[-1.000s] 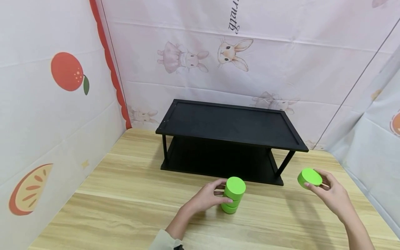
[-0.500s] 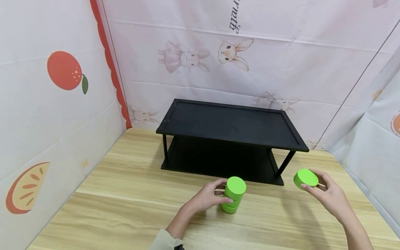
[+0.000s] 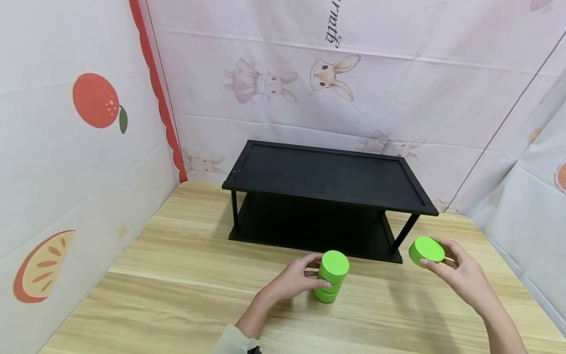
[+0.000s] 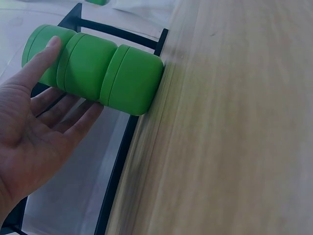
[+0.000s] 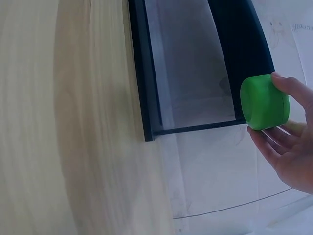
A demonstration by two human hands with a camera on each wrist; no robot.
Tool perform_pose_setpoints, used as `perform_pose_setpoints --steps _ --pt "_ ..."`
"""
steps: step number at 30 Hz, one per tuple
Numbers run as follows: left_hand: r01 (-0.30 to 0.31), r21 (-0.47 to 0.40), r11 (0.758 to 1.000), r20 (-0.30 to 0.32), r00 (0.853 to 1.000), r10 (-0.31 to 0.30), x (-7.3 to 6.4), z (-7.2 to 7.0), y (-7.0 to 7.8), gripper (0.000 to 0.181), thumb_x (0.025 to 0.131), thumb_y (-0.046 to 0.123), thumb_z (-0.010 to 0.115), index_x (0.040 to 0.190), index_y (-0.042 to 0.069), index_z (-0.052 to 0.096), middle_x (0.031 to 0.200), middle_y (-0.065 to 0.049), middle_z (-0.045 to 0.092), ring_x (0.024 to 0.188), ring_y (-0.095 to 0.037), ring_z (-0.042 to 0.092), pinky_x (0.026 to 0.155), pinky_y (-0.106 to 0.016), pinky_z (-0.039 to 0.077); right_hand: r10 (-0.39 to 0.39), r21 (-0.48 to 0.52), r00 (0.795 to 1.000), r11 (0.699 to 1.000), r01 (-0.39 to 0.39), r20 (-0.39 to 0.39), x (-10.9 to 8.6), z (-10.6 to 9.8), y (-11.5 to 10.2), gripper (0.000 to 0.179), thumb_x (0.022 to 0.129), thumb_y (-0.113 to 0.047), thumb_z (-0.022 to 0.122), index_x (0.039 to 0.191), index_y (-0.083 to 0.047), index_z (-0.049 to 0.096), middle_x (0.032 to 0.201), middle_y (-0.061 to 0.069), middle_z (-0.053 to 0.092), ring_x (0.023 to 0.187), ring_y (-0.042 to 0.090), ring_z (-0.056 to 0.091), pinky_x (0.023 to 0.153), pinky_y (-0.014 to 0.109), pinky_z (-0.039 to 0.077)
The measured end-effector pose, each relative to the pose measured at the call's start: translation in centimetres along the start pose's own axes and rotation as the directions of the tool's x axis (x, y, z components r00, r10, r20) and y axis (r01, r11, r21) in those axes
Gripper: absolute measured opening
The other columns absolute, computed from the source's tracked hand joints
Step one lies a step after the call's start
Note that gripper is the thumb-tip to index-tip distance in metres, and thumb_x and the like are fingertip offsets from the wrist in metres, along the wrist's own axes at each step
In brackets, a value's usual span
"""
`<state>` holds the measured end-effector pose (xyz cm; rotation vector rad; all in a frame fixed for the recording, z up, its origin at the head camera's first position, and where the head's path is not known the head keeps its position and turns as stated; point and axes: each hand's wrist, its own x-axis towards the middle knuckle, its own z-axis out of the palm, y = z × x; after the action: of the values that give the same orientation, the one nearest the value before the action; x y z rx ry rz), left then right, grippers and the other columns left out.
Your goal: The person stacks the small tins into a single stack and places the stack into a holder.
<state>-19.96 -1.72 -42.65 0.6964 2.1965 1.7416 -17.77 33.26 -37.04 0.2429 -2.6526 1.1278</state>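
Three green round containers (image 4: 90, 63), each with a seam below its lid, stand stacked on the table in front of the black shelf. My left hand (image 3: 289, 279) grips this stack (image 3: 334, 265) from the left, thumb on the near side and fingers behind. In the left wrist view the thumb presses the upper container, and the bottom one meets the wood. My right hand (image 3: 466, 278) holds a single similar green container (image 3: 426, 250) between thumb and fingers, raised above the table to the right of the shelf's front corner.
A two-tier black shelf (image 3: 327, 174) stands at the back of the wooden table (image 3: 177, 280); its front right post (image 3: 406, 231) is close to my right hand. Printed cloths (image 3: 274, 44) hang behind and at both sides.
My right hand has moved a little to the left with its container, toward the stack. My left hand and the stack stay put.
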Motion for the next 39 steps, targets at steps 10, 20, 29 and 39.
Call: perform_pose_setpoints --steps 10,20,29,39 --pt "-0.005 -0.018 1.000 -0.001 1.000 0.005 0.5 0.2 -1.1 0.055 0.078 0.015 0.075 0.127 0.009 0.050 0.119 -0.001 0.053 0.110 -0.018 0.051 0.089 -0.026 0.044 -0.014 0.011 1.000 1.000 0.014 0.015 0.2 0.3 -1.1 0.062 0.083 -0.023 0.070 0.133 0.000 0.041 0.118 0.012 0.050 0.091 -0.013 0.047 0.069 0.012 0.048" --pt "-0.003 -0.005 1.000 -0.002 1.000 0.003 0.4 0.2 -1.0 0.055 0.078 0.015 0.075 0.128 0.011 0.050 0.118 -0.001 0.054 0.109 -0.018 0.052 0.089 -0.028 0.044 -0.057 0.033 0.998 0.998 0.057 0.018 0.4 0.6 -2.2 0.058 0.083 -0.020 0.070 0.132 -0.003 0.043 0.115 0.000 0.051 0.092 -0.010 0.050 0.069 0.015 0.049" --pt "0.003 -0.007 1.000 -0.003 1.000 -0.003 0.5 0.2 -1.1 0.057 0.078 0.014 0.075 0.129 0.012 0.049 0.121 -0.001 0.052 0.111 -0.019 0.051 0.091 -0.030 0.043 -0.043 0.048 0.998 0.998 0.041 0.043 0.6 0.8 -3.2 0.056 0.084 -0.020 0.070 0.131 -0.005 0.044 0.115 0.006 0.053 0.092 -0.007 0.053 0.068 0.018 0.050" --pt "0.010 -0.017 1.000 -0.021 1.000 -0.010 0.3 -0.2 -0.9 0.057 0.079 0.016 0.075 0.129 0.011 0.049 0.123 -0.002 0.052 0.110 -0.020 0.052 0.090 -0.030 0.044 -0.054 0.050 0.997 0.997 0.051 0.060 0.7 1.2 -3.8 0.057 0.083 -0.018 0.071 0.132 -0.006 0.044 0.117 0.012 0.052 0.093 -0.009 0.051 0.069 0.018 0.050"
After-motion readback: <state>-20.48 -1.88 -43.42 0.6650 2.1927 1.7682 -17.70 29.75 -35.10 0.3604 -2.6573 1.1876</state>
